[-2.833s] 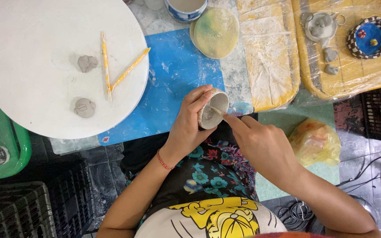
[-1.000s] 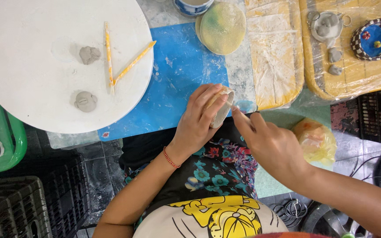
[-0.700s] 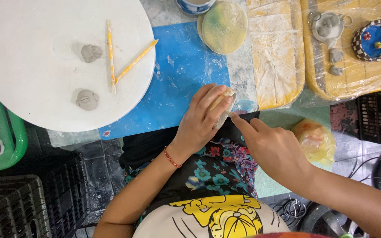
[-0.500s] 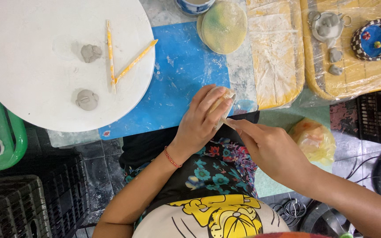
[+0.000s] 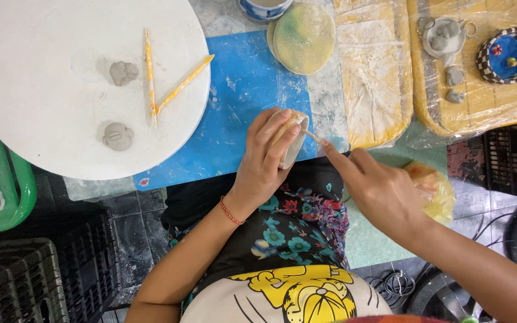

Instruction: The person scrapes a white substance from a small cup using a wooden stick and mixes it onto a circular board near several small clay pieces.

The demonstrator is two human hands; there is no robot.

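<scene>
Left hand [image 5: 267,161] is wrapping a small pale clay cup [image 5: 291,143], grip closed around it with fingers curled over the top side and thumb underneath, cup tilted on its side over the near edge of the blue mat [image 5: 234,119], just above the lap. Right hand [image 5: 384,191] is coming in from the right, index finger extended, grip pinching a thin stick tool [image 5: 313,136] whose tip is touching the cup's rim; most of the tool is hidden by the fingers. Left forearm is angling up from lower left, red bracelet [image 5: 230,211] sitting at the wrist. On the surface: white round board [image 5: 43,90] sitting well left, carrying two grey clay lumps [image 5: 124,73] and two yellow sticks [image 5: 184,84] crossing at one end. Round yellow-green sponge [image 5: 303,37] lying beyond the mat, blue-white bowl [image 5: 264,7] touching it at the top edge. Yellow plastic-wrapped trays [image 5: 378,72] lying to the right, the far one holding grey clay pieces [image 5: 444,39] and a checkered blue dish [image 5: 505,55]. Nothing is blocking either hand.
</scene>
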